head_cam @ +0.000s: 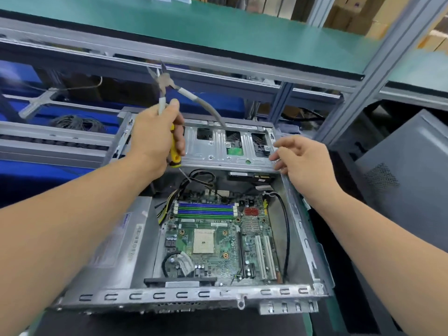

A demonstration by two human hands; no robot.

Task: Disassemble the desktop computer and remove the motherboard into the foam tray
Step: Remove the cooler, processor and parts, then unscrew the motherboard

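- Left hand [155, 132]: we see its fingers [178, 139] curled round two tools at once, the pliers [164, 81] raised with their nose pointing up and far, and a yellow-handled screwdriver [175, 151] pointing down. Risk, as we judge it: two tools in one grip is a loose grip, and either could slip and drop onto the board below.
- Right hand [303, 163]: fingers [275, 157] loosely bent, holding nothing, tips touching or just beside the right edge of the drive cage [225, 146]. Risk: the pressed sheet-metal edges could cut a fingertip.
- Drive cage: hinged up at the far side of the computer case [305, 238]. Risk: if it is unlatched it could swing down on the hand or the cables.
- Motherboard [218, 241]: seated flat in the case floor, CPU socket [203, 241] bare, memory slots on its far side. We see no foam tray in view.
- Black cable [287, 229]: runs along the right of the board; further leads plug in at its far edge. Risk: lifting the board with any lead attached could tear a connector.
- Power supply [116, 246]: left of the board, inside the case on the counter [306, 323].
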